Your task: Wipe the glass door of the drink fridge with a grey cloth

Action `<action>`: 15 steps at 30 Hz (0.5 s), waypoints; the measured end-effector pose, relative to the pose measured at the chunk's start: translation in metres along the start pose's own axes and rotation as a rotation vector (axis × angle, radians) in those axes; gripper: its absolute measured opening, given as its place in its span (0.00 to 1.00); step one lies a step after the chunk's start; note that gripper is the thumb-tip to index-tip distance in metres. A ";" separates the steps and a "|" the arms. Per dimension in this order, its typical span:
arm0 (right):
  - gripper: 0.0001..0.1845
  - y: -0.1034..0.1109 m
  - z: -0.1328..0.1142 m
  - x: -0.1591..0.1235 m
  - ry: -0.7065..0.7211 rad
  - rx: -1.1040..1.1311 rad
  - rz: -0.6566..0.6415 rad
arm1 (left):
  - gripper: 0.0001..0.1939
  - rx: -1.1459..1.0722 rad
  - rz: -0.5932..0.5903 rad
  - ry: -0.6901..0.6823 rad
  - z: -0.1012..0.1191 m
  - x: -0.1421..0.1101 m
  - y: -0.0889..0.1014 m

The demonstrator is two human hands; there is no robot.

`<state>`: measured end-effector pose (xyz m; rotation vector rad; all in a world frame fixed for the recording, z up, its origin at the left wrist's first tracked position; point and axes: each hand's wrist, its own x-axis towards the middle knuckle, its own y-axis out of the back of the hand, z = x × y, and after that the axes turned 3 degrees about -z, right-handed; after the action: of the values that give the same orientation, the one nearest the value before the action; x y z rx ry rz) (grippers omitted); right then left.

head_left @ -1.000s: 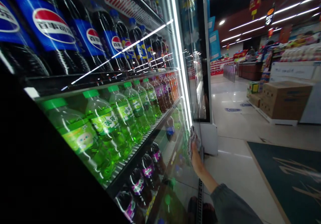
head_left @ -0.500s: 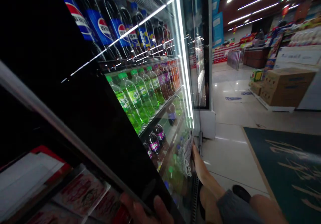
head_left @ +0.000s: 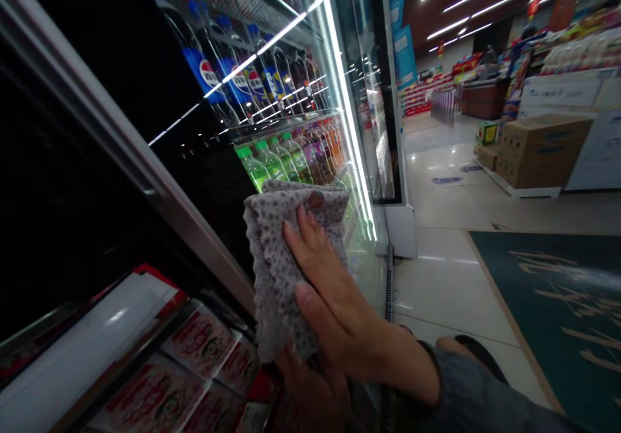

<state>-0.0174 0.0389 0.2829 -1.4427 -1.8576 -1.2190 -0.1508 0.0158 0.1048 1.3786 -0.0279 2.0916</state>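
My right hand (head_left: 334,297) lies flat on a grey knobbly cloth (head_left: 274,265), fingers stretched out, pressing it against the glass door (head_left: 213,180) of a lit drinks cooler. The cloth sits over the dark edge of the door, level with the shelf of green soda bottles (head_left: 266,161). Cola bottles with blue labels (head_left: 233,80) stand on the shelf above. Just under my right wrist is a dim hand-like shape (head_left: 310,391); it may be my left hand or a reflection, and its fingers are hidden.
Red-printed packs (head_left: 194,355) lie behind glass at the lower left. A metal strip (head_left: 121,148) runs diagonally across the cabinet. To the right are tiled floor, a dark green mat (head_left: 557,303), stacked cardboard boxes (head_left: 538,155) and distant shop shelves. My shoe (head_left: 480,352) shows near the mat.
My right hand with the cloth has come from low on the far edge of the door up and towards me. The view has swung left and down along the cabinet.
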 end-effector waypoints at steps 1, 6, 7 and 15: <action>0.35 -0.002 0.004 0.003 0.009 -0.023 0.021 | 0.36 0.031 0.036 -0.044 0.001 0.002 0.001; 0.34 -0.009 0.034 0.008 -0.081 -0.065 0.172 | 0.50 0.076 0.087 -0.345 0.036 0.034 0.012; 0.34 -0.010 0.038 0.007 -0.100 -0.064 0.193 | 0.50 0.073 0.086 -0.377 0.042 0.041 0.014; 0.34 -0.020 0.046 0.000 -0.122 -0.101 0.248 | 0.50 0.068 0.085 -0.253 0.030 0.023 0.010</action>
<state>-0.0297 0.0775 0.2541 -1.7781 -1.6518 -1.1387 -0.1371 0.0083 0.1405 1.7028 -0.1226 1.9891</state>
